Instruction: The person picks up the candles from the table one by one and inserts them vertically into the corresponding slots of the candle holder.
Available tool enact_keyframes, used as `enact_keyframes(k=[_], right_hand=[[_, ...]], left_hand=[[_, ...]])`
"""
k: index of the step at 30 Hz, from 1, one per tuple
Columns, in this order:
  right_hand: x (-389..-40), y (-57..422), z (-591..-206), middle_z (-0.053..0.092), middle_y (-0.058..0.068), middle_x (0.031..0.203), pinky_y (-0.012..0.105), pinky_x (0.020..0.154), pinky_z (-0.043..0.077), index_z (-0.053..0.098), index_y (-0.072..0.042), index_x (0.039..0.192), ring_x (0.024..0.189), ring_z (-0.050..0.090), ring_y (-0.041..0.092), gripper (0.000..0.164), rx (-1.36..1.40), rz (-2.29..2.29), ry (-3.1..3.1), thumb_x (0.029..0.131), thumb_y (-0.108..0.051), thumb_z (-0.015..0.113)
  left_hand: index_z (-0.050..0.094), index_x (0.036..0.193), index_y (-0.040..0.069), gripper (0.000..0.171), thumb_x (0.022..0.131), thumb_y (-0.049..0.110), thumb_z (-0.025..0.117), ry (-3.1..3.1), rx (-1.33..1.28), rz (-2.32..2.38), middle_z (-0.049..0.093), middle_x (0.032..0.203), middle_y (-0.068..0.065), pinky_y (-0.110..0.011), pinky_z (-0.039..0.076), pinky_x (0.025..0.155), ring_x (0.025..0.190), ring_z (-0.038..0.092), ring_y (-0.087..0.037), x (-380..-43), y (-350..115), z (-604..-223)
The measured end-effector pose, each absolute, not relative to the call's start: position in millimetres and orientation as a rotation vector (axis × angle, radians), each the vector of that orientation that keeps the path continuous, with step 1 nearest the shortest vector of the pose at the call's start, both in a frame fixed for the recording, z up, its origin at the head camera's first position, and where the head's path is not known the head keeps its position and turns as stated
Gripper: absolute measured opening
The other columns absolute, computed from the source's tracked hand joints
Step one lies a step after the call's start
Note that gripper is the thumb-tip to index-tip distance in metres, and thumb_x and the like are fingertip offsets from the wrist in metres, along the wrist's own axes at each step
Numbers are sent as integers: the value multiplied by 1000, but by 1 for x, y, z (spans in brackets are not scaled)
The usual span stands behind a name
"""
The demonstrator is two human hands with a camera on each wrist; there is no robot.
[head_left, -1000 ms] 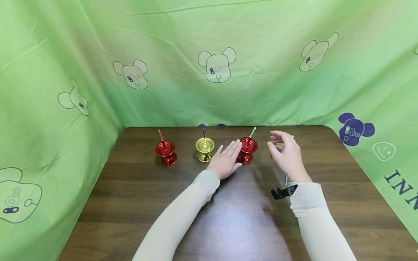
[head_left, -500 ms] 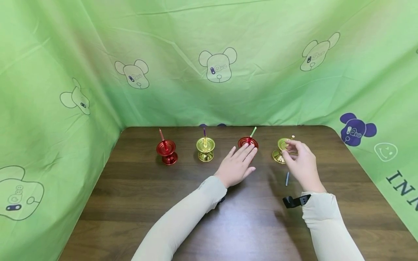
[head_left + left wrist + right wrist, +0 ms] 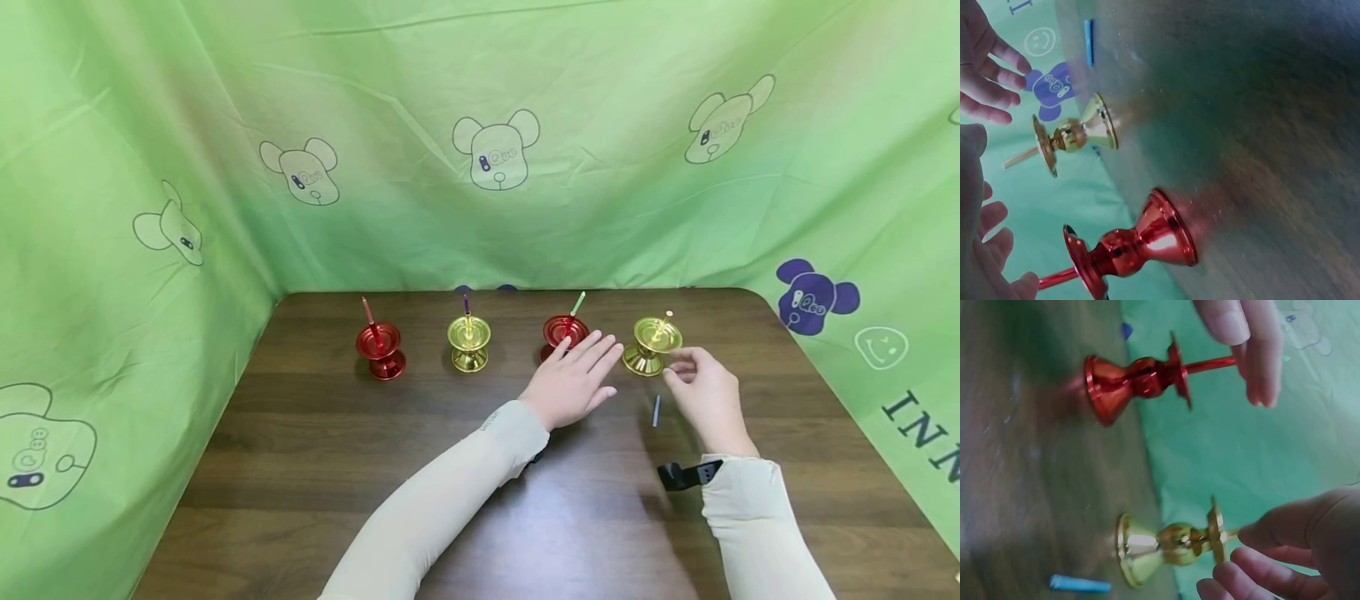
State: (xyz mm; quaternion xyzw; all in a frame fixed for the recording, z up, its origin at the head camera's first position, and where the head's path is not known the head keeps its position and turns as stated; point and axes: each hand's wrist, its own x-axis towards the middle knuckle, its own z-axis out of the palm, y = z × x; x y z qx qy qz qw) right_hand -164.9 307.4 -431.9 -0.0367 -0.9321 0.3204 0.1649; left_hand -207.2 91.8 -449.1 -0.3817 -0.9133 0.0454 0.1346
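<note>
My left hand (image 3: 572, 379), fingers straight and palm down, hovers in front of the red candle holder (image 3: 564, 327) that bears a green candle (image 3: 577, 303). It holds nothing. My right hand (image 3: 705, 396) is beside the right-hand gold candle holder (image 3: 643, 360), its fingers loosely bent and nothing between them. This gold holder leans nowhere; its thin gold stem (image 3: 1020, 157) rises from the dish, with a pale tip (image 3: 669, 314) and no coloured candle visible. A small blue candle (image 3: 656, 411) lies on the table between the hands, also seen in the right wrist view.
Further left stand a gold holder (image 3: 470, 358) with a purple candle (image 3: 467, 305) and a red holder (image 3: 386, 364) with a red candle (image 3: 367, 310). Green printed cloth (image 3: 495, 233) rises behind and beside the brown wooden table (image 3: 315, 467).
My left hand has moved right, past the gold holder and across the red one's front. My right hand has drawn right and toward me, uncovering the right-hand gold holder and blue candle.
</note>
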Motion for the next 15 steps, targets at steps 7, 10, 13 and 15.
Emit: enact_keyframes(k=[7,10,13,15], right_hand=[[-164,317,-446,72,28,95,36,71,51,65,11,112,86,71,41,28,-182,887,-2730,90,-6,65],[-163,321,-452,72,28,94,53,77,50,64,13,110,89,69,46,30,-196,883,-2804,91,-9,67],[-163,325,-457,72,29,94,58,79,50,63,14,107,91,67,48,32,-210,877,-2882,90,-13,68],[-164,326,-460,72,27,92,55,76,51,64,14,104,88,67,47,32,-228,875,-2925,89,-15,69]], left_hand=[[24,163,26,65,107,56,35,-2689,-1118,176,23,167,9,-38,23,123,154,16,-10,-213,104,-453],[22,164,27,66,106,56,35,-2721,-1132,190,21,168,10,-37,21,123,154,14,-9,-216,111,-455],[20,164,27,67,106,57,34,-2732,-1147,221,20,168,10,-37,20,123,155,13,-8,-219,117,-456],[18,164,27,67,106,58,34,-2733,-1153,240,19,169,10,-37,21,123,154,13,-8,-221,121,-457]])
